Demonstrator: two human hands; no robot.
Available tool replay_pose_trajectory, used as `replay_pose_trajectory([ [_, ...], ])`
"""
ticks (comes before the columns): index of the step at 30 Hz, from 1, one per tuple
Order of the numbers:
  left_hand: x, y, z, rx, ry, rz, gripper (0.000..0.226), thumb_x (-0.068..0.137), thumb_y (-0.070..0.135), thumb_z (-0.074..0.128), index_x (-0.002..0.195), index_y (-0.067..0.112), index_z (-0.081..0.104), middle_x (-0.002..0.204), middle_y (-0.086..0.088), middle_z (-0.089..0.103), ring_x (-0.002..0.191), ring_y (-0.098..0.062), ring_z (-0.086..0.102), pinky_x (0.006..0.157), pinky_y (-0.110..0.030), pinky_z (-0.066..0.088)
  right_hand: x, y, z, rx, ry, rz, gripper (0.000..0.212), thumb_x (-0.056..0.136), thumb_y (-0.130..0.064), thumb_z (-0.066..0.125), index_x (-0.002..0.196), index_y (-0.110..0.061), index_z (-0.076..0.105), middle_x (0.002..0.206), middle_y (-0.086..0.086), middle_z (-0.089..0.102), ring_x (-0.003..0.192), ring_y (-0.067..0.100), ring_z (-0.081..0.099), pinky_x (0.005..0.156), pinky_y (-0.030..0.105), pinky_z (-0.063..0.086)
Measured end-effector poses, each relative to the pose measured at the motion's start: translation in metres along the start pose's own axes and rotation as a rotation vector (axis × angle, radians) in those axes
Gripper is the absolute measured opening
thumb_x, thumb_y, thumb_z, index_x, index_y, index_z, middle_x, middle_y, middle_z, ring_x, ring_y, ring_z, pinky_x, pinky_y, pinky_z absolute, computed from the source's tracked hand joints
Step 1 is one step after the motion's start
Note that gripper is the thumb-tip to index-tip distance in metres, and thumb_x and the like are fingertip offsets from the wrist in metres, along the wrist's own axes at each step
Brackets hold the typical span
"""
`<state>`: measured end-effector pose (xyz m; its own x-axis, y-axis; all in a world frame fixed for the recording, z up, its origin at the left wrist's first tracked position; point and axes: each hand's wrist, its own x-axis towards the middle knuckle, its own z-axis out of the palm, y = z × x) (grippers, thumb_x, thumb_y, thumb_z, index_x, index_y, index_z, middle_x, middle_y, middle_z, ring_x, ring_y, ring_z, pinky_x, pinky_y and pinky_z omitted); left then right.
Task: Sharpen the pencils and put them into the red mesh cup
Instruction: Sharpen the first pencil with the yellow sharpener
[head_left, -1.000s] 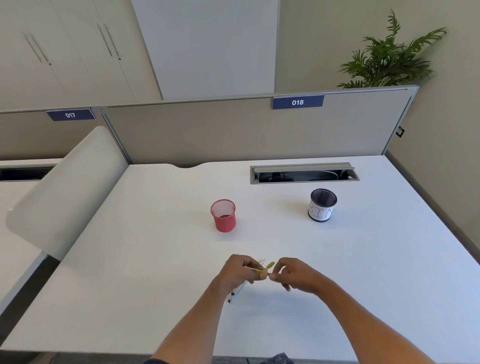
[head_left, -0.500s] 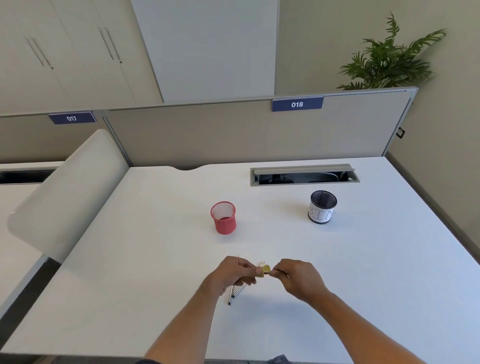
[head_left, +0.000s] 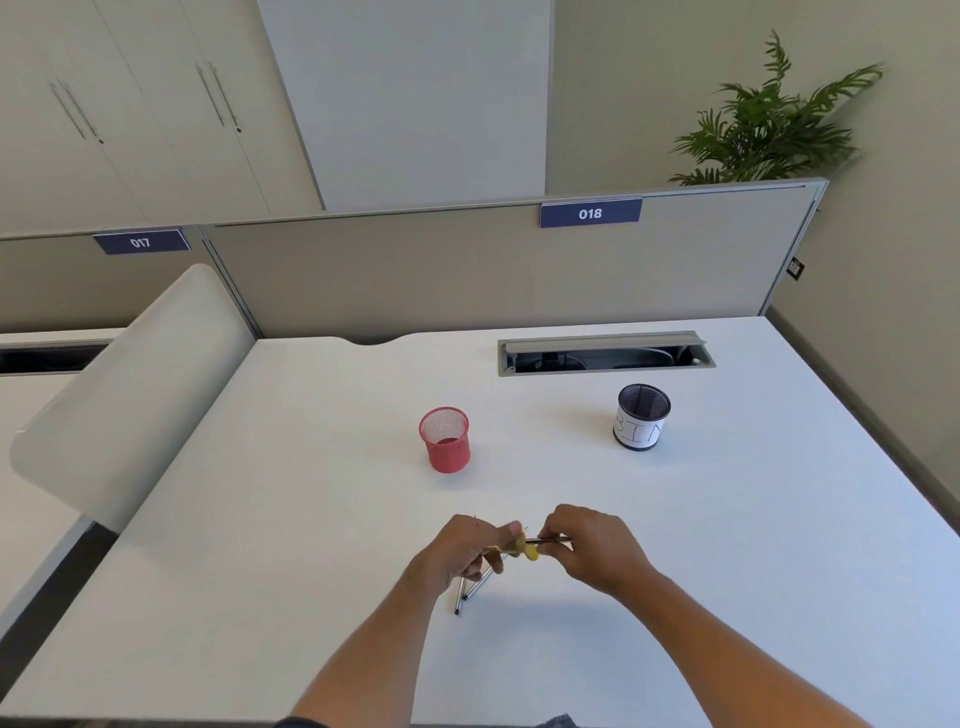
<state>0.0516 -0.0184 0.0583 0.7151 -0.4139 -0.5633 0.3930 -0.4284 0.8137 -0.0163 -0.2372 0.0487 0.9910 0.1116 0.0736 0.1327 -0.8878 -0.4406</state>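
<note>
A pencil (head_left: 551, 542), pinched in your right hand (head_left: 592, 551), sits in the yellow sharpener (head_left: 522, 546) your left hand (head_left: 457, 551) grips. Sharpening underway; next, drop it into the red mesh cup (head_left: 445, 440).

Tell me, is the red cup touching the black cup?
Apart. The head view shows the red cup and the black cup standing separately, with a wide stretch of bare white desk between them.

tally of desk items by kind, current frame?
Mesh cups: 2, the red mesh cup and a black cup with a white label
Pencils: at least 3, one pencil in the right hand, two spare pencils under the left hand
Sharpeners: 1, a yellow sharpener
Total: at least 6
</note>
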Motion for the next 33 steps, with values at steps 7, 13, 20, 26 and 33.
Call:
replay_pose_trajectory([
  [7,0.004,-0.003,0.004,-0.117,-0.024,0.001,0.052,0.08,0.051,0.079,0.091,0.0,0.08,0.058,-0.005,0.053,0.052,-0.015,0.033,0.052,-0.02,0.036,-0.003,-0.001,0.005,-0.003,0.157,-0.015,0.016,0.092,-0.044,0.068,0.086,-0.031,0.076,0.081,-0.014,0.069,0.078,0.007,0.061,0.06,0.03,0.05],
  [13,0.007,-0.006,0.005,0.033,-0.016,0.056,0.029,0.075,0.025,0.089,0.092,0.004,0.079,0.07,-0.008,0.068,0.059,-0.013,0.057,0.055,-0.019,0.038,0.006,0.002,-0.004,0.309,-0.292,0.32,0.031,0.087,-0.056,0.061,0.076,-0.032,0.077,0.053,-0.01,0.054,0.051,0.006,0.046,0.055,0.027,0.038],
  [20,0.01,-0.013,0.008,0.087,0.032,0.153,0.024,0.071,0.007,0.09,0.093,0.012,0.084,0.072,0.008,0.074,0.062,0.0,0.062,0.059,-0.012,0.046,0.004,-0.003,-0.006,0.498,-0.456,0.344,0.04,0.094,-0.051,0.059,0.073,-0.023,0.077,0.053,-0.007,0.051,0.044,0.003,0.042,0.052,0.023,0.033],
  [26,0.008,-0.011,0.009,0.127,0.017,0.164,0.024,0.07,0.01,0.091,0.093,0.011,0.084,0.071,0.005,0.073,0.064,-0.005,0.063,0.061,-0.016,0.049,-0.002,-0.001,-0.007,0.695,-0.527,0.413,0.032,0.09,-0.046,0.065,0.093,-0.014,0.074,0.056,0.0,0.06,0.046,0.013,0.036,0.044,0.022,0.024],
  [33,-0.001,-0.009,0.007,0.096,-0.093,-0.082,0.044,0.089,0.055,0.07,0.071,0.017,0.081,0.056,0.004,0.064,0.044,-0.009,0.043,0.049,-0.02,0.035,-0.007,-0.003,-0.005,0.316,-0.267,0.216,0.011,0.084,-0.042,0.07,0.087,-0.033,0.064,0.084,-0.021,0.069,0.063,0.001,0.056,0.065,0.025,0.046],
])
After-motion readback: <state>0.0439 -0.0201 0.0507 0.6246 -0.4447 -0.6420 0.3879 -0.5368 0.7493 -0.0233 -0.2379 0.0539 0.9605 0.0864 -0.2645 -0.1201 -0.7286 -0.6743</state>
